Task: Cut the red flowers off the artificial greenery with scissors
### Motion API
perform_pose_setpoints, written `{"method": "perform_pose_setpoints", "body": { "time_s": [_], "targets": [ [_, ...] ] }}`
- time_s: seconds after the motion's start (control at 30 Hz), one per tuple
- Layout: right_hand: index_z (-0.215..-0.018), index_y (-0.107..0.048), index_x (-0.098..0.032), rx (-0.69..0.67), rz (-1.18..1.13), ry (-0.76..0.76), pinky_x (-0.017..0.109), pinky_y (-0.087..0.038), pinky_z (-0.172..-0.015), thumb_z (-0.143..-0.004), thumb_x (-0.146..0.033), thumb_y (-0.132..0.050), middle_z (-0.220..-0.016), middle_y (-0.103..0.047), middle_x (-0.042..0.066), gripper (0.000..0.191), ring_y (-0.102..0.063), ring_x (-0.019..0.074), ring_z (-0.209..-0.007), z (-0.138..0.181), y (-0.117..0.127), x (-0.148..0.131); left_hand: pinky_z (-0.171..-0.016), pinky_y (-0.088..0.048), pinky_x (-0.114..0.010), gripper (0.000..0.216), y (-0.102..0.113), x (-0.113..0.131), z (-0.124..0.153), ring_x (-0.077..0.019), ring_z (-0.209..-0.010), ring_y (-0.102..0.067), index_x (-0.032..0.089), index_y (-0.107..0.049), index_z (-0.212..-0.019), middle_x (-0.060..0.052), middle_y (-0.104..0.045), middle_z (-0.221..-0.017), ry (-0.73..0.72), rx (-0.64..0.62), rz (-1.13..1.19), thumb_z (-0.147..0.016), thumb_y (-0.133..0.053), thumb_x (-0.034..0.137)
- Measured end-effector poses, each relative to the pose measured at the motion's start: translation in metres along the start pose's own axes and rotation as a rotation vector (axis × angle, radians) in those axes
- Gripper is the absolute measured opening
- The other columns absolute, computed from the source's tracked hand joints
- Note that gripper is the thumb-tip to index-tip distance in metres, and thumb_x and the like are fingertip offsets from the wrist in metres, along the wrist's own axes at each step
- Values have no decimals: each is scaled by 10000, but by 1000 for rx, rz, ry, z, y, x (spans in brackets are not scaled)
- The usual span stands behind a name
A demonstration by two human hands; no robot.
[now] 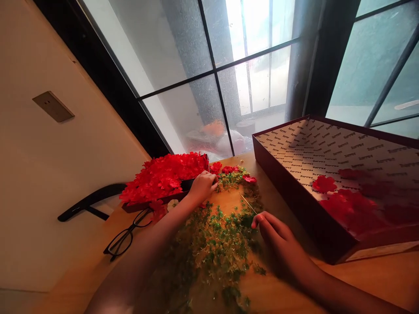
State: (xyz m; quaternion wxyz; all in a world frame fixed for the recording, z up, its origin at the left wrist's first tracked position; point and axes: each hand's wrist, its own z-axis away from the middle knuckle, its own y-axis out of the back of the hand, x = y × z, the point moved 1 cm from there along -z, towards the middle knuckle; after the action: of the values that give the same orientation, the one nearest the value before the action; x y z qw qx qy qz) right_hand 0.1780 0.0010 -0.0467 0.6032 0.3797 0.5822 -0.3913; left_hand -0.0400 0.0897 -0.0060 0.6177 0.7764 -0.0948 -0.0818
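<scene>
My right hand (273, 229) pinches a thin, straight, straw-coloured stick or needle (248, 203), its tip pointing up and left over the table. My left hand (203, 186) is closed, with its fingers bent down beside a heap of red artificial flower petals (163, 174). Whatever is between those fingers is too small or hidden to name. The petals fill a dark red tray (132, 206) at the table's far left. Small green and yellow plastic sprigs (225, 235) lie scattered between my arms, and a few red petals (249, 179) lie beyond my left hand.
On the right stands a large dark red box (281, 183) with printed white lining and red flowers (324, 184) inside. Black-framed glasses (121, 244) lie left of my left forearm. A black chair (94, 198) is against the wall; a gridded window (214, 69) rises behind the wooden table (281, 283).
</scene>
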Motion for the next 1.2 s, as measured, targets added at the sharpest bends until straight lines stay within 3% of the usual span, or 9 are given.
{"method": "perform_pose_setpoints", "body": {
  "time_s": [0.27, 0.47, 0.67, 0.9, 1.2],
  "targets": [
    [-718, -437, -190, 33, 11, 40, 165, -264, -427, -819, -446, -298, -594, -384, -35, 307, -360, 77, -518, -2, -1, 3, -708, -406, -273, 111, 8, 10, 22, -155, -749, -524, 175, -497, -813, -31, -562, -760, 69, 64, 136, -751, -426, 232],
    [-672, -402, -181, -17, 202, 92, 191, -334, -611, -827, -423, -288, -653, -414, -22, 308, -416, 109, -664, -2, -2, 0, -702, -447, -259, 209, 15, 30, 66, -147, -787, -563, 198, -517, -830, -17, -571, -845, 283, 47, 732, -700, -512, 361],
    [-688, -387, -186, -127, 374, 115, 222, -342, -631, -828, -402, -277, -676, -462, -9, 279, -439, 128, -671, -2, -4, 3, -749, -441, -268, 226, 16, 44, 88, -165, -803, -592, 172, -581, -770, -19, -645, -796, 561, -44, 1228, -602, -634, 313],
    [-697, -402, -183, -140, 452, 125, 231, -351, -627, -829, -395, -283, -673, -504, -1, 277, -469, 132, -663, 0, -5, 4, -844, -397, -284, 271, 11, 50, 91, -178, -907, -567, 170, -625, -858, -53, -660, -884, 628, -112, 1472, -605, -643, 268],
    [-708, -416, -191, -145, 536, 123, 240, -359, -593, -833, -407, -266, -652, -535, 3, 291, -499, 139, -633, 1, -5, 4, -795, -414, -278, 228, 15, 56, 91, -170, -844, -582, 160, -621, -780, -44, -659, -806, 665, -115, 1461, -574, -664, 248]
  ]
}}
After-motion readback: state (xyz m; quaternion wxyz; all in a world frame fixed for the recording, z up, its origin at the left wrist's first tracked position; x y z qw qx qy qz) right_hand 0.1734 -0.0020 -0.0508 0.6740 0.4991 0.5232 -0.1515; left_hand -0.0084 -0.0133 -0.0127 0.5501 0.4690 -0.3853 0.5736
